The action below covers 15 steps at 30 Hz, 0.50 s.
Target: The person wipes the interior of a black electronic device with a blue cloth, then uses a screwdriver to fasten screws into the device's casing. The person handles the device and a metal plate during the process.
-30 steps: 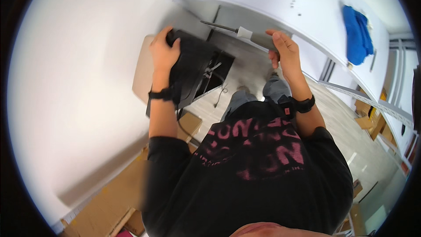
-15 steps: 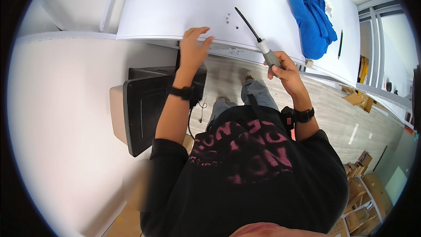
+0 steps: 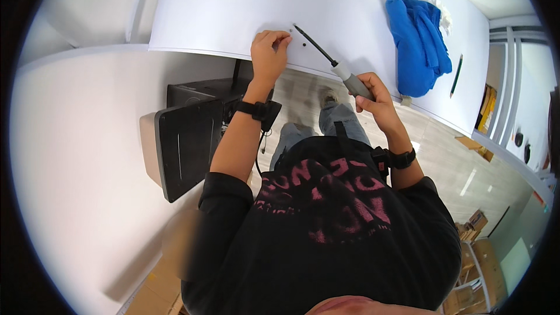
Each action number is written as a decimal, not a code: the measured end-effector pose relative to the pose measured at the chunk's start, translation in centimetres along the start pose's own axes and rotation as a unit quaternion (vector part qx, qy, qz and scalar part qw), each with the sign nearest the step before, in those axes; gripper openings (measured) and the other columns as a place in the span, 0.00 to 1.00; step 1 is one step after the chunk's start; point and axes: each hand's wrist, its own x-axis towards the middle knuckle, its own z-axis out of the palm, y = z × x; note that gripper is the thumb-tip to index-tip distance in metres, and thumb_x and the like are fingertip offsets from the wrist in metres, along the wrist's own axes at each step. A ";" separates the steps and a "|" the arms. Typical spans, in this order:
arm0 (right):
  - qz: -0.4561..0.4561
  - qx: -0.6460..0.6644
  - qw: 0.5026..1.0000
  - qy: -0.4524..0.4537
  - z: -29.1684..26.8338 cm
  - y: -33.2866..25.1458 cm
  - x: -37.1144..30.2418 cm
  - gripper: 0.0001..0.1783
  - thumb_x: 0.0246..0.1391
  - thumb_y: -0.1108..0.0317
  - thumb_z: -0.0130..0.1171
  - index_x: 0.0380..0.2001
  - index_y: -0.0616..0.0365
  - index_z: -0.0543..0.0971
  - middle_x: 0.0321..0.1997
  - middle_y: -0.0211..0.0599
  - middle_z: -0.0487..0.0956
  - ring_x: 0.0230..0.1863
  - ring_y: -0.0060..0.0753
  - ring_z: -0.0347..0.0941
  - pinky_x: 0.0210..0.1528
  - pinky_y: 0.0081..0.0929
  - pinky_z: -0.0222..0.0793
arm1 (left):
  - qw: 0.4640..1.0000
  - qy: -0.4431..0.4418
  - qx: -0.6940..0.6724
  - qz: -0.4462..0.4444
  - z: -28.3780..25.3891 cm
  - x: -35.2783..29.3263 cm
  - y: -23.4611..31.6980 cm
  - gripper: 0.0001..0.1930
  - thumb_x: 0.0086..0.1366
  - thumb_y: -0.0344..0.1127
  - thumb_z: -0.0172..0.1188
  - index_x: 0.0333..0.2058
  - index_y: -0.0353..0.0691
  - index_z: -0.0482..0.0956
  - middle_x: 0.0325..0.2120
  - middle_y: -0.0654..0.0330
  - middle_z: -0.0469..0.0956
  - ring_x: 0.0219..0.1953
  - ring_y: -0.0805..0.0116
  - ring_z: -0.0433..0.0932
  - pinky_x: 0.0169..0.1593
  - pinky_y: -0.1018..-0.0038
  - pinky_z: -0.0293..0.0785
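While the right hand (image 3: 376,94) grips the screwdriver (image 3: 351,82) above the white table (image 3: 233,11), the left hand (image 3: 270,53) looks pinched shut, can't tell on what; seems unfinished, with a small dark bit (image 3: 304,45) lying loose.

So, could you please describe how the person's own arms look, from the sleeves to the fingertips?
The left sleeve and right sleeve are black, short and loose. The left wrist strap, with a blocky part, and right wrist strap are also black; the rest is bare.

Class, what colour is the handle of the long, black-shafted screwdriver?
Its handle is grey, paler toward the black shaft, best seen in the head view.
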 end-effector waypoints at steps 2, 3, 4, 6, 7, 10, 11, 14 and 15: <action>-0.018 -0.019 1.000 -0.018 0.4 -0.6 0.7 0.24 0.51 0.75 0.56 0.53 0.60 0.67 0.40 0.33 0.73 0.30 0.19 0.67 0.32 0.18 0.66 | 0.976 -0.033 -0.121 -0.177 -1.6 -0.5 0.6 0.05 0.60 0.32 0.64 0.33 0.38 0.81 0.29 0.64 0.80 0.31 0.70 0.76 0.36 0.75 0.71; -0.015 -0.019 0.999 -0.032 0.7 -0.9 1.1 0.25 0.51 0.76 0.56 0.54 0.59 0.67 0.40 0.32 0.73 0.31 0.18 0.67 0.33 0.18 0.65 | 0.939 -0.028 -0.262 -0.219 -2.6 -0.8 0.6 0.05 0.61 0.33 0.63 0.34 0.38 0.80 0.31 0.63 0.81 0.31 0.71 0.77 0.37 0.75 0.72; -0.011 -0.020 0.999 -0.047 0.7 -1.3 1.5 0.25 0.51 0.76 0.56 0.55 0.58 0.68 0.40 0.32 0.73 0.32 0.18 0.66 0.33 0.17 0.65 | 0.881 -0.018 -0.398 -0.254 -3.6 -1.2 0.5 0.06 0.63 0.34 0.61 0.35 0.38 0.80 0.32 0.63 0.81 0.32 0.71 0.77 0.37 0.76 0.73; -0.016 -0.034 0.997 -0.067 1.7 -1.9 2.3 0.27 0.49 0.77 0.55 0.56 0.55 0.70 0.41 0.30 0.72 0.33 0.17 0.66 0.33 0.16 0.65 | 0.783 -0.026 -0.558 -0.273 -6.2 -2.1 -0.2 0.08 0.70 0.35 0.52 0.40 0.39 0.76 0.34 0.61 0.79 0.36 0.68 0.80 0.42 0.73 0.78; -0.012 -0.037 0.996 -0.084 2.2 -2.0 2.8 0.27 0.49 0.77 0.55 0.55 0.55 0.70 0.40 0.29 0.72 0.33 0.17 0.66 0.32 0.16 0.65 | 0.770 -0.020 -0.574 -0.278 -7.1 -2.6 -0.3 0.08 0.70 0.35 0.51 0.39 0.38 0.76 0.34 0.60 0.79 0.37 0.67 0.80 0.43 0.72 0.79; -0.002 -0.051 0.990 -0.131 3.3 -1.8 4.2 0.26 0.49 0.75 0.56 0.55 0.55 0.71 0.40 0.28 0.72 0.33 0.16 0.66 0.32 0.16 0.65 | 0.730 -0.005 -0.622 -0.283 -9.2 -4.1 -0.3 0.08 0.70 0.35 0.50 0.39 0.38 0.75 0.35 0.59 0.80 0.39 0.65 0.81 0.45 0.69 0.80; 0.002 -0.054 0.988 -0.145 3.8 -1.9 4.6 0.26 0.49 0.75 0.57 0.55 0.55 0.71 0.40 0.28 0.72 0.33 0.16 0.66 0.32 0.16 0.65 | 0.727 0.005 -0.627 -0.281 -9.6 -4.6 -0.5 0.08 0.70 0.35 0.50 0.39 0.39 0.75 0.35 0.59 0.80 0.38 0.65 0.81 0.44 0.69 0.80; 0.012 -0.064 0.981 -0.185 5.2 -2.0 5.6 0.25 0.50 0.74 0.57 0.55 0.55 0.71 0.39 0.27 0.72 0.34 0.16 0.66 0.33 0.15 0.64 | 0.712 0.036 -0.645 -0.273 -10.9 -6.3 -1.0 0.08 0.70 0.35 0.50 0.39 0.39 0.75 0.35 0.58 0.80 0.37 0.65 0.82 0.43 0.70 0.80; 0.015 -0.071 0.978 -0.196 5.4 -1.9 5.9 0.25 0.50 0.74 0.57 0.55 0.55 0.71 0.39 0.27 0.72 0.34 0.16 0.66 0.33 0.15 0.64 | 0.709 0.054 -0.645 -0.280 -11.2 -6.7 -1.1 0.08 0.70 0.35 0.51 0.38 0.38 0.76 0.34 0.58 0.80 0.36 0.65 0.81 0.42 0.70 0.80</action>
